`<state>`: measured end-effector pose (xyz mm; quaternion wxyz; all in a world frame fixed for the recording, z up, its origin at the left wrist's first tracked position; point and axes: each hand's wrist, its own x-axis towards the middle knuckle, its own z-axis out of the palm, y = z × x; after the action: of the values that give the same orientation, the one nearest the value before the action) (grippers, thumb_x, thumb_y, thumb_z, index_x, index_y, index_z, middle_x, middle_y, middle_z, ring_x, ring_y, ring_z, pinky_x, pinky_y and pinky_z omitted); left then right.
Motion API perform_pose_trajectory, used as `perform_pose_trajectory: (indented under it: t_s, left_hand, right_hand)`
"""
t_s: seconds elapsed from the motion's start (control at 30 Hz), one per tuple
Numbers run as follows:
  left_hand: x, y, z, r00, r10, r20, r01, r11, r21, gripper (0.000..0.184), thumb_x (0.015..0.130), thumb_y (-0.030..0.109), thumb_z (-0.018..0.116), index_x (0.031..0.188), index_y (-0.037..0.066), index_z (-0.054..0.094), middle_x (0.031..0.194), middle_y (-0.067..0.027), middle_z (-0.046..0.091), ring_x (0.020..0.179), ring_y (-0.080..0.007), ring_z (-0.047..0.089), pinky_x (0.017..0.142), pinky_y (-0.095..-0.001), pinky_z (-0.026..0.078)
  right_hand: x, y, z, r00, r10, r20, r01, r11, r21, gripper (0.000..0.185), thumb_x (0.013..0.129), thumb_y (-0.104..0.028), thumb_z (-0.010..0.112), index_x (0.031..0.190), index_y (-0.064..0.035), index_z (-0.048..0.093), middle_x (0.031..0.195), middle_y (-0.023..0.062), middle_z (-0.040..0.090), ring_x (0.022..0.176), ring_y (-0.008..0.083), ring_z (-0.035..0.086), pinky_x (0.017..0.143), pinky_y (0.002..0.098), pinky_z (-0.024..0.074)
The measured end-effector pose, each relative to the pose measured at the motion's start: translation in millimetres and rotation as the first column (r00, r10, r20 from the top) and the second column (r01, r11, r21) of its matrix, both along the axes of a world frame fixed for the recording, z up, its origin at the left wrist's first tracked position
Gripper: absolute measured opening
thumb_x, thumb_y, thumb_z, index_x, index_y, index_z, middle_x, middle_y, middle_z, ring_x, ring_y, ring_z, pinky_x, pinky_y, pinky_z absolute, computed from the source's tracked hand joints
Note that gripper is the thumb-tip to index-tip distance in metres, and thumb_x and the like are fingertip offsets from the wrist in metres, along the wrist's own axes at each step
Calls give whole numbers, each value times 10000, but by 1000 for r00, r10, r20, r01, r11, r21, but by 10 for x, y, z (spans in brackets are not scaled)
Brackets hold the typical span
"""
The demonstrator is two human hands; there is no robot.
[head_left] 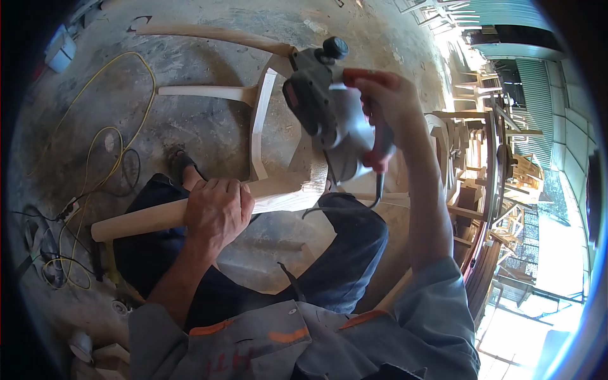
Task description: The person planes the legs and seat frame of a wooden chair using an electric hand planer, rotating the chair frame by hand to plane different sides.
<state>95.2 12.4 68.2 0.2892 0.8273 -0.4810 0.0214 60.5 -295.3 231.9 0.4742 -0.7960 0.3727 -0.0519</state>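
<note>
My left hand [218,212] is wrapped over a pale wooden leg [145,220] that lies across my lap and belongs to a wooden frame [258,130]. Splintered, rough wood shows where the leg meets the frame. In my right hand [389,95] is the red-and-grey handle of a power planer [316,95], its fingers closed round it. The planer is tilted over the right part of the frame, slightly blurred; whether it touches the wood cannot be seen. A dark cord [379,190] hangs from its handle.
Yellow cable [152,76] loops over the concrete floor at the left, near black cords and a tool [44,244]. A white-and-blue bucket [60,50] stands at the upper left. Stacked wooden chair parts [468,183] fill the right side. My sandalled foot [183,166] is beside the frame.
</note>
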Motion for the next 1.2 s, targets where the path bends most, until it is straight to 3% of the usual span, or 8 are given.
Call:
perform_pose_trajectory:
  t_s: [0.2, 0.37, 0.5, 0.53, 0.73, 0.9, 0.97, 1.2]
  left_hand:
    - [-25, -2, -21, 999, 25, -34, -25, 1000, -9, 237, 914, 166, 610, 708, 53, 639, 684, -131, 657, 661, -313, 650, 710, -434, 517]
    - [-38, -4, -30, 997, 76, -13, -75, 996, 44, 274, 931, 218, 589, 707, 72, 649, 683, -113, 671, 633, -288, 654, 758, -448, 495]
    - [-73, -26, -85, 993, 119, -21, -119, 993, 9, 300, 943, 243, 580, 708, 73, 658, 682, -117, 677, 608, -305, 659, 747, -444, 516]
    - [-82, -29, -55, 993, 120, -8, -120, 993, 14, 303, 944, 245, 580, 709, 73, 660, 686, -120, 680, 611, -307, 663, 734, -447, 523]
    - [-69, -34, -32, 991, 134, -22, -132, 989, 73, 354, 967, 272, 544, 696, 88, 679, 699, -139, 708, 650, -301, 702, 702, -432, 551]
    - [-117, -49, -45, 992, 122, -28, -121, 992, 33, 324, 945, 234, 564, 698, 67, 689, 711, -164, 705, 633, -354, 689, 689, -477, 551]
    - [-179, -13, 46, 993, 114, -44, -110, 990, 90, 332, 947, 229, 558, 691, 65, 691, 694, -161, 697, 627, -359, 685, 685, -483, 547]
    - [-13, -49, -8, 994, 100, -34, -99, 994, 36, 308, 930, 248, 589, 698, 67, 681, 698, -148, 698, 667, -285, 689, 736, -411, 526]
  right_hand:
    - [1141, -757, -239, 980, 170, -104, -175, 983, -49, 127, 856, -126, 769, 933, -25, 778, 700, 62, 664, 570, 157, 609, 505, 311, 522]
    - [1762, -1143, -491, 958, 219, -188, -210, 976, 66, 193, 915, -186, 728, 1041, -43, 759, 748, 51, 661, 616, 147, 594, 528, 328, 511]
    - [1228, -978, -392, 986, 148, -80, -136, 981, 137, 187, 906, -157, 733, 1053, -44, 755, 723, 49, 641, 600, 150, 583, 515, 327, 511]
    - [993, -791, -260, 992, 126, -3, -125, 982, 143, 136, 844, -97, 784, 962, -30, 788, 748, 71, 678, 595, 168, 618, 524, 335, 535]
    - [-565, 146, -52, 998, -32, 62, 22, 987, 156, 238, 901, -109, 740, 1123, -23, 760, 737, 15, 650, 576, 111, 597, 519, 269, 517]
    - [-1744, 1142, -152, 975, -185, 123, 184, 983, 20, 405, 877, -109, 771, 1242, 12, 643, 781, 36, 663, 586, 83, 606, 508, 247, 506]
    - [-1810, 1426, -156, 949, -287, 132, 291, 957, -13, 421, 873, -97, 764, 1248, 32, 622, 794, 48, 669, 579, 91, 611, 503, 261, 514]
    - [-1304, 1154, 18, 970, -223, 93, 228, 973, -46, 399, 876, -93, 758, 1229, 39, 627, 746, 52, 650, 558, 102, 612, 475, 262, 505]
